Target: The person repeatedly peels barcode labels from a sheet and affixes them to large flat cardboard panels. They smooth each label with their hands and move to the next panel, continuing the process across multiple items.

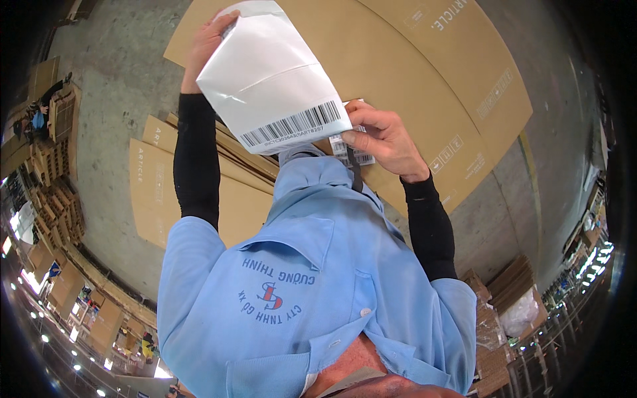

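A white label sheet (272, 73) with a barcode along its lower edge is stretched between my hands above the cardboard. Its upper left edge is gripped by my left hand (204, 45), whose fingertips are partly hidden behind the sheet. At the lower right corner, my right hand (393, 138) pinches the sheet between thumb and fingers. Smaller barcode labels (361, 158) show just below that hand; whether it holds them too cannot be told. Beneath lies a large flat brown carton (405, 79) with printed marks.
More flat cardboard sheets (152, 192) lie to the left, close to my body. Stacked wooden pallets (56, 205) stand at the far left, with a person (38, 119) near them. Wrapped stacks of cardboard (511, 298) are at the right. Grey concrete floor (109, 73) surrounds the cartons.
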A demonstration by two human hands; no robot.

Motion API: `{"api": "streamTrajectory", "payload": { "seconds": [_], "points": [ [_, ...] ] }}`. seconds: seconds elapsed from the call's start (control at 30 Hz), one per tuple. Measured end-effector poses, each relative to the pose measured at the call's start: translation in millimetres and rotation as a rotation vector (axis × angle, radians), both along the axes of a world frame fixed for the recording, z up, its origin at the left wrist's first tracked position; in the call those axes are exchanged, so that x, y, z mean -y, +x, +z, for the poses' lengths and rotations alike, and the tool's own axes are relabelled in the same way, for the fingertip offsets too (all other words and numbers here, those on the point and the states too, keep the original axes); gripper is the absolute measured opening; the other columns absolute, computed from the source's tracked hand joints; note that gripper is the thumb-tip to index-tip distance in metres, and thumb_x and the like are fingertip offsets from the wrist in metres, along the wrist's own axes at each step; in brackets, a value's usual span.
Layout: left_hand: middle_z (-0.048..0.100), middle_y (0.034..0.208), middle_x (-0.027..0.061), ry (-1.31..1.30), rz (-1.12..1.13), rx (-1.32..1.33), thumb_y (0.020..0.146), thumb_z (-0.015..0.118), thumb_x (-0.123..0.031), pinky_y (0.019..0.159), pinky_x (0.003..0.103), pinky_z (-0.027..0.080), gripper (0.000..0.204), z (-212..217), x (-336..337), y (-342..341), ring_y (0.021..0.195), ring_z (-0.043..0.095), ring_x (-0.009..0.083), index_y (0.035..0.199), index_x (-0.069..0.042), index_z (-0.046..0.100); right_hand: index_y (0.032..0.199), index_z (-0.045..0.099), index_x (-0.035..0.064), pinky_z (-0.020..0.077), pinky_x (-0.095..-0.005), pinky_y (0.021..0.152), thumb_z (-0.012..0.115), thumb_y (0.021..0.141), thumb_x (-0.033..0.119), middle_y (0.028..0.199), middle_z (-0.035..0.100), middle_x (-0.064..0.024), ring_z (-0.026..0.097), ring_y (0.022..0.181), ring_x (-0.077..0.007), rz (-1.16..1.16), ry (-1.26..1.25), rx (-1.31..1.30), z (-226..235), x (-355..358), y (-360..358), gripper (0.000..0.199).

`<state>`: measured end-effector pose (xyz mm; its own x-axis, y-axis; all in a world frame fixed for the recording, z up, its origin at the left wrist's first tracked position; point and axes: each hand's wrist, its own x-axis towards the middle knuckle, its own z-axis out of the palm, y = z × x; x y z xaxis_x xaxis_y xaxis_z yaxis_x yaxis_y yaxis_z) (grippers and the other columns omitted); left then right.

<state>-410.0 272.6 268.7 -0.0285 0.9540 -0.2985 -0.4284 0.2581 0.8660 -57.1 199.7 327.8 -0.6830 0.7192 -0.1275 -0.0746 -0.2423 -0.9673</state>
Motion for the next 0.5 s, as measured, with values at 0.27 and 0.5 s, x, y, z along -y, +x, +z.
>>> {"api": "streamTrajectory", "payload": {
  "seconds": [0.27, 0.5],
  "points": [
    [0.071, 0.103, 0.0105, 0.334, 0.054, -2.130, 0.097, 0.066, -0.033, 0.076, 0.029, 0.056, 0.041, -39.4, 15.2, 15.1, 0.087, 0.070, 0.0227, 0.123, -0.001, 0.062, 0.105, 0.071, -0.0037, 0.0472, -0.0248, 0.071, 0.065, 0.094, 0.004, 0.089, 0.069, -0.0020, 0.058, 0.080, -0.0079, -0.203, -0.100, 0.133, -1.9, 13.2, -7.1, 0.015],
    [0.073, 0.102, 0.0104, 0.763, -0.011, -1.119, 0.077, 0.084, -0.008, 0.077, 0.034, 0.056, 0.021, 74.4, 75.5, 92.9, 0.089, 0.068, 0.0226, 0.090, -0.002, 0.069, 0.104, 0.070, -0.0038, 0.0457, -0.0254, 0.066, 0.065, 0.094, 0.004, 0.081, 0.067, -0.0008, 0.054, 0.072, -0.0067, -0.390, -0.163, 0.206, -3.1, 20.1, -11.2, 0.014]
  ]
}}
